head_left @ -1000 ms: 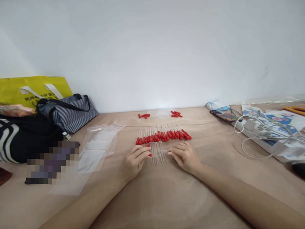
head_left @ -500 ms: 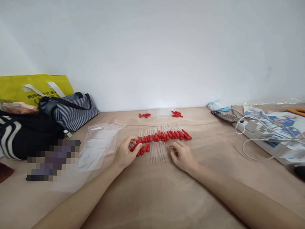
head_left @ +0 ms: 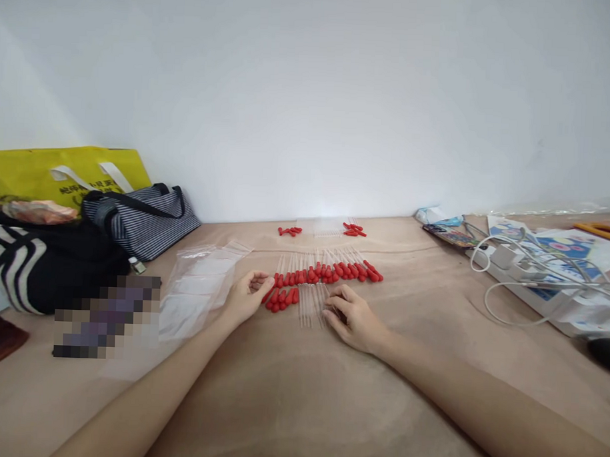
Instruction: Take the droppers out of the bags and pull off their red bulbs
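A row of droppers with red rubber bulbs and clear tubes (head_left: 328,270) lies across the middle of the tan table. Just in front of it sit a small cluster of loose red bulbs (head_left: 281,298) and a bunch of bare clear tubes (head_left: 312,303). My left hand (head_left: 246,294) rests beside the loose bulbs, fingers loosely spread, thumb touching them. My right hand (head_left: 354,318) lies flat with its fingertips on the clear tubes. Neither hand grips anything.
More red bulbs (head_left: 289,231) and droppers (head_left: 354,229) lie farther back. Clear plastic bags (head_left: 195,288) lie left of my hand. A striped bag (head_left: 142,219), a yellow bag (head_left: 61,173) and a black-and-white bag (head_left: 33,266) stand at left. Cables and a power strip (head_left: 528,276) are at right.
My left hand let go of the loose red bulbs and opened beside them. My right hand moved down from a pinch near the row to rest flat on the clear tubes.
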